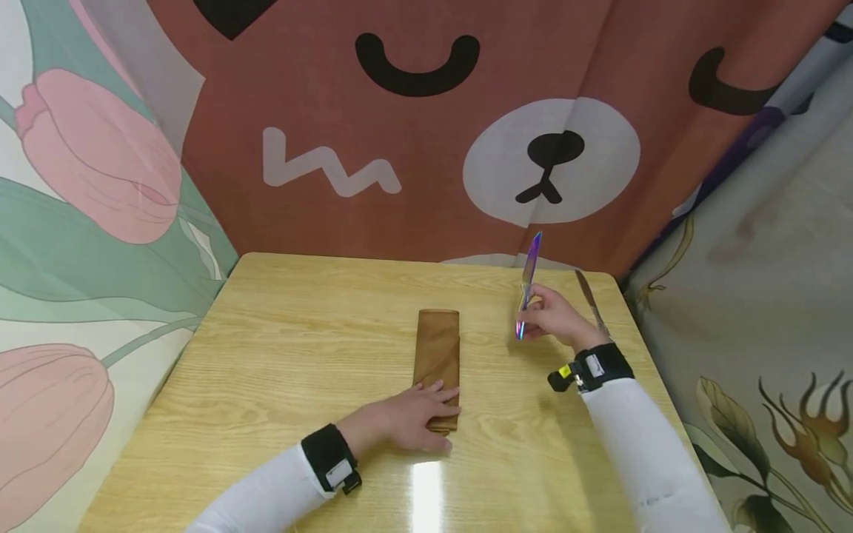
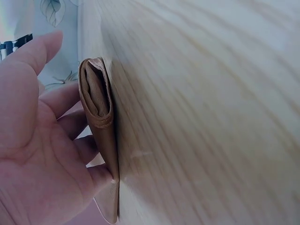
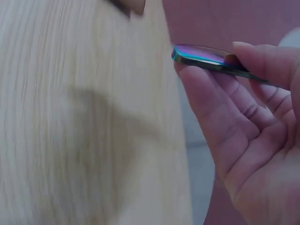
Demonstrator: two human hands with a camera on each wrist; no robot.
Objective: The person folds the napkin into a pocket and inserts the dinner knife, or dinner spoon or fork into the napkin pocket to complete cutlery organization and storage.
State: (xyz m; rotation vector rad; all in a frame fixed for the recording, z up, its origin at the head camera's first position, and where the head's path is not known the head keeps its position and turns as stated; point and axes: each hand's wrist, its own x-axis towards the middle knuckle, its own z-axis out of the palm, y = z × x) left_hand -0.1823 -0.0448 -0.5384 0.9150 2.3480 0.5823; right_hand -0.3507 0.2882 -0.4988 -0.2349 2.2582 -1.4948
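A folded brown satin cloth napkin [image 1: 437, 340] lies as a long narrow strip near the middle of the table. My left hand [image 1: 416, 420] rests on its near end with fingers spread across it. In the left wrist view, the rolled layers of the napkin [image 2: 96, 91] show at its end, and the fingertips touch its top. Above the right part of the table, my right hand [image 1: 558, 317] pinches a shiny rainbow-coloured table knife [image 1: 529, 277] by its handle, blade pointing away. The right wrist view shows the knife's handle end [image 3: 201, 55] between thumb and fingers.
A second slim metal utensil [image 1: 588, 292], seemingly another knife, lies near the table's right edge, partly behind my right wrist. The wooden table [image 1: 300, 326] meets a brown bear-print curtain [image 1: 426, 215] at the back, with patterned fabric on both sides.
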